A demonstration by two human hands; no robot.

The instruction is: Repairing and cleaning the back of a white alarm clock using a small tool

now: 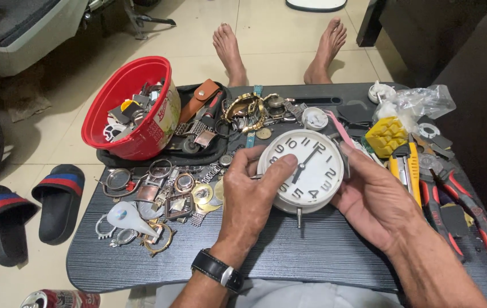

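Note:
A round white alarm clock (307,165) with black numerals and hands lies tilted face up over the dark lap table (312,251). My left hand (252,194) grips its left rim, thumb pressed on the dial face. A black wristwatch sits on that wrist. My right hand (372,197) holds the clock's right side from beneath, thumb along the rim. One small metal foot sticks out under the clock.
A red plastic bowl (132,105) of watch parts stands at the back left. Several watch cases, bands and rings (163,197) lie left of the clock. Yellow utility knife (406,168), red-handled pliers (466,211) and a yellow block (386,136) sit right. Slippers (26,208) lie on the floor.

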